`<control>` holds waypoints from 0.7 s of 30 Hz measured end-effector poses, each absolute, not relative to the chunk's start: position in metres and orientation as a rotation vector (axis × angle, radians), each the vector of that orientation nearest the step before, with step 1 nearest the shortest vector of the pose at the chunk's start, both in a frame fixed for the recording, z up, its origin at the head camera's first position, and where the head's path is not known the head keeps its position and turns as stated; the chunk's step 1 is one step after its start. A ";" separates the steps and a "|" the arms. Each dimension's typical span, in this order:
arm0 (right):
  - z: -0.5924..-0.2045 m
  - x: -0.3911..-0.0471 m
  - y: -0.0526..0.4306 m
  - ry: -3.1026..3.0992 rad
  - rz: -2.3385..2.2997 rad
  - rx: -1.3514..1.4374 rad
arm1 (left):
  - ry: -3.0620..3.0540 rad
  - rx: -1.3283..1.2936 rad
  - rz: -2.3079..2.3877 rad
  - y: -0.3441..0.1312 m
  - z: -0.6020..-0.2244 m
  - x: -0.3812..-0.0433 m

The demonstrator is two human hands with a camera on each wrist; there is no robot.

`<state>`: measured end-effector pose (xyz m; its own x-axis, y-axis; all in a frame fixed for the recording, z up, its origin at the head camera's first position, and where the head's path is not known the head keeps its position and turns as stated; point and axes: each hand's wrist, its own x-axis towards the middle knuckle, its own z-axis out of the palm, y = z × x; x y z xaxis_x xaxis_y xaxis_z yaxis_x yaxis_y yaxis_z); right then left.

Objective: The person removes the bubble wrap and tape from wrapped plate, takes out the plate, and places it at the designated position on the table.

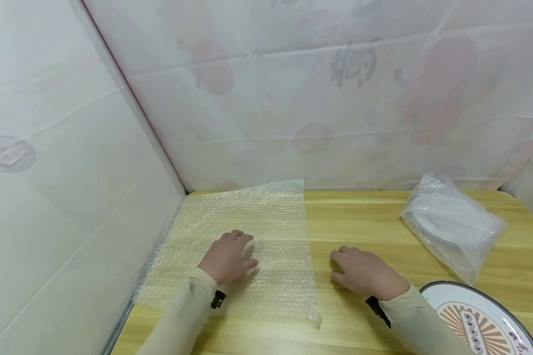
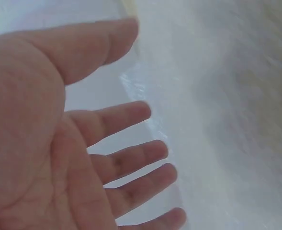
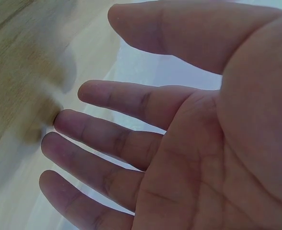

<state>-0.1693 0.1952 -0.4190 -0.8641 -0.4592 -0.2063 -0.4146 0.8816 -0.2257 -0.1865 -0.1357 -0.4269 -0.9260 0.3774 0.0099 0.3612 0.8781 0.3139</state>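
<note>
A clear sheet of bubble wrap (image 1: 275, 217) lies spread over the left part of the wooden table (image 1: 355, 217). Above it is my left hand (image 1: 228, 256), fingers spread and holding nothing; the left wrist view shows the bare palm (image 2: 30, 143) with the wrap beyond the fingertips. My right hand (image 1: 366, 271) hovers over bare wood to the right of the sheet, its fingers relaxed and slightly bent. In the right wrist view that palm (image 3: 188, 167) is bare too. Close to the right forearm sits a round white plate (image 1: 431, 296) with a dark rim and an orange sunburst print, partly covered by the sleeve.
At the back right of the table rests a plate wrapped in bubble wrap (image 1: 453, 222). Whitish printed sheeting forms a back wall (image 1: 266, 108) and a left wall (image 1: 71, 197) around the table. The bubble wrap's left edge reaches the left wall.
</note>
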 end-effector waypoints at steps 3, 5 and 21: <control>-0.421 -0.170 0.195 2.790 -0.259 -0.656 | 3.024 0.591 0.522 -0.125 -0.425 -0.185; -0.421 -0.170 0.195 2.784 -0.267 -0.648 | 3.023 0.598 0.522 -0.120 -0.426 -0.185; -0.416 -0.169 0.191 2.805 -0.266 -0.668 | 2.891 0.535 0.559 -0.110 -0.445 -0.187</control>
